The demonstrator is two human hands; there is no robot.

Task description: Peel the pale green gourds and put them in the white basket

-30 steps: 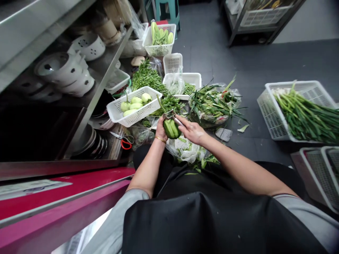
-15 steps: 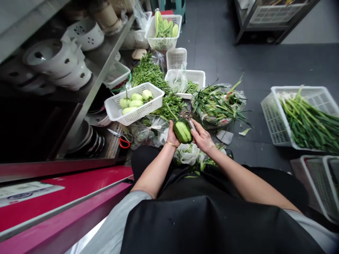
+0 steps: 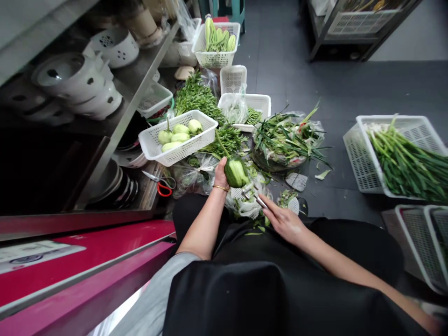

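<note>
My left hand (image 3: pixel 220 176) is closed around a dark green squash (image 3: pixel 236 171) with a long stem, and pale stripes show where its skin is gone. In my right hand (image 3: pixel 283 219) is a metal peeler (image 3: pixel 258 198), gripped by its handle. The peeler's head lies just below and right of the squash, close to its lower end. Under both hands, peelings lie on a white plastic bag (image 3: pixel 252 208) in front of my knees. Pale peeled squashes (image 3: pixel 180 137) rest in a white basket (image 3: pixel 191 147) beyond my left hand.
Leafy greens (image 3: pixel 199 98) and a heap of green trimmings (image 3: pixel 287 140) lie ahead on the floor. Red-handled scissors (image 3: pixel 164 188) are at the left by the shelf (image 3: pixel 135 98). A basket of long green stalks (image 3: pixel 364 158) stands at the right.
My right hand with the peeler has come down and right, off the squash's upper right side to below it. The squash has shifted slightly left and is tilted differently.
</note>
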